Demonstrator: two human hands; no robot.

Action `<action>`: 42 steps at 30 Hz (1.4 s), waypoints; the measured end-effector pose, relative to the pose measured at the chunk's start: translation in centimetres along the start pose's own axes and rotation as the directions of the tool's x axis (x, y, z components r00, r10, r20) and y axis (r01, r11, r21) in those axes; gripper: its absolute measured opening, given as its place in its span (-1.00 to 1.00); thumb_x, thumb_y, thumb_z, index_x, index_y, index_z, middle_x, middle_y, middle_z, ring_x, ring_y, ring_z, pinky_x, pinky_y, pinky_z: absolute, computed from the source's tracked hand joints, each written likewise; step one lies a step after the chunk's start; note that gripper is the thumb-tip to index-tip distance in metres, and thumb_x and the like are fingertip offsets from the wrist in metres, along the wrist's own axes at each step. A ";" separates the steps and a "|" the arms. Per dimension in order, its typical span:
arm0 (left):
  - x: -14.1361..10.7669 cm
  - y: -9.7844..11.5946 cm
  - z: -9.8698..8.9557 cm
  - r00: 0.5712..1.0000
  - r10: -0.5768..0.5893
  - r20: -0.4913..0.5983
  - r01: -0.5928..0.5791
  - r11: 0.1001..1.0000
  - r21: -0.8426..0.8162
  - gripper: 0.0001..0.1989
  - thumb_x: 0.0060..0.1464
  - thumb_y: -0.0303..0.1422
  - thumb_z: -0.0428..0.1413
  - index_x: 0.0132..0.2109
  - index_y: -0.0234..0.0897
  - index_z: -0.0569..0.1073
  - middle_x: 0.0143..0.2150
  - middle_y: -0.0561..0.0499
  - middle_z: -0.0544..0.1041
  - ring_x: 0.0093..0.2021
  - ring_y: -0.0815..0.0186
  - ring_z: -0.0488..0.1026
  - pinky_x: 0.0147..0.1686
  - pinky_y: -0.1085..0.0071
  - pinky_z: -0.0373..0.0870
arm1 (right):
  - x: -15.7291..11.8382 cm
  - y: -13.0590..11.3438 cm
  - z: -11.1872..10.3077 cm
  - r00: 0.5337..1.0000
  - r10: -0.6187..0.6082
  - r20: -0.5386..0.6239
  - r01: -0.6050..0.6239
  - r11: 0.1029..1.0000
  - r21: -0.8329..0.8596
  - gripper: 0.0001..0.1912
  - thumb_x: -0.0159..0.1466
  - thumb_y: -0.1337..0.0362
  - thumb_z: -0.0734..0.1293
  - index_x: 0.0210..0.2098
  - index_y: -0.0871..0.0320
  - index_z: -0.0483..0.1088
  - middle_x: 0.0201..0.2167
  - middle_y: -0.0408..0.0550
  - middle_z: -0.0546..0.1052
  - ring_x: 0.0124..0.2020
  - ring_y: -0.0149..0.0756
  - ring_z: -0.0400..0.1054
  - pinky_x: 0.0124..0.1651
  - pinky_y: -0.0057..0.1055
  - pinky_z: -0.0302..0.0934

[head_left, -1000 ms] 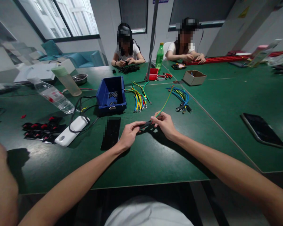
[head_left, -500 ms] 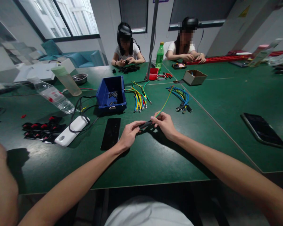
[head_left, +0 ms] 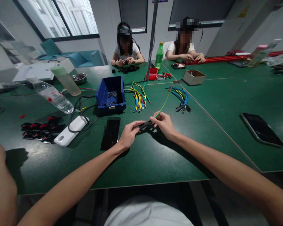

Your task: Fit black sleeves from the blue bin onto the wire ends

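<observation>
My left hand (head_left: 128, 135) pinches the left end of a black sleeve-like piece (head_left: 145, 125) above the green table (head_left: 141, 163). Closed on the right end of that piece is my right hand (head_left: 164, 124). A yellow-green wire (head_left: 165, 102) runs up and away from my right fingers towards the blue cables (head_left: 182, 95) lying behind. Behind my hands lies a bundle of yellow, green, red and blue wires (head_left: 138, 99) with ring ends. To its left stands a blue bin (head_left: 111, 94) with small dark pieces inside.
A black phone (head_left: 110, 134) lies beside my left hand, another phone (head_left: 261, 129) at the right. A white power strip (head_left: 72, 131), bottles and black-red packets (head_left: 42, 128) are at the left. Two people sit across the table; someone's arm (head_left: 1, 179) shows at the left edge.
</observation>
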State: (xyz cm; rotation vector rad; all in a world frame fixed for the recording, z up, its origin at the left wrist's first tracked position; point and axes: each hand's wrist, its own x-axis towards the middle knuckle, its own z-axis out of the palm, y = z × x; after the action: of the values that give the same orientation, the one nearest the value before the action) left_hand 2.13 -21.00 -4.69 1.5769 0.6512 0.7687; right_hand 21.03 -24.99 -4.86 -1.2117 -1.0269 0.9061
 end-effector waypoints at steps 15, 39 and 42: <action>0.0 0.1 0.0 1.000 0.003 0.007 -0.003 1.000 0.004 -0.59 0.00 -0.56 -0.04 -0.02 -0.32 0.50 -0.03 -0.09 0.54 -0.04 0.23 0.45 -0.13 0.38 0.38 | 0.0 -0.1 0.0 1.000 0.020 0.014 -0.020 1.000 0.000 -0.68 0.04 0.09 0.46 -0.41 0.14 0.31 -0.59 -0.21 0.42 -0.59 -0.43 0.28 -0.53 -0.48 0.18; 0.0 0.0 0.1 0.999 0.025 0.020 -0.026 0.999 0.025 -0.57 -0.01 -0.59 -0.06 -0.02 -0.30 0.51 -0.03 -0.07 0.54 -0.06 0.25 0.45 -0.16 0.41 0.35 | -0.1 -0.1 0.0 0.998 0.039 0.056 -0.040 0.999 0.022 -0.65 0.06 0.04 0.44 -0.38 0.11 0.28 -0.53 -0.16 0.49 -0.50 -0.36 0.38 -0.51 -0.48 0.20; -0.1 0.0 0.2 0.999 0.027 0.018 -0.027 0.999 0.023 -0.57 0.00 -0.59 -0.06 -0.02 -0.29 0.51 -0.03 -0.07 0.54 -0.06 0.25 0.45 -0.16 0.40 0.35 | -0.1 0.0 0.0 0.998 0.039 0.055 -0.040 0.999 0.021 -0.65 0.06 0.04 0.44 -0.38 0.12 0.27 -0.54 -0.16 0.49 -0.51 -0.37 0.37 -0.51 -0.48 0.20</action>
State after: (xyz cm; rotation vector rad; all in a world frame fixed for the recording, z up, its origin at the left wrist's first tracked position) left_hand 2.22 -21.16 -4.70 1.6154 0.6288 0.7688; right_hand 20.99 -25.06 -4.83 -1.1985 -1.0370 0.9838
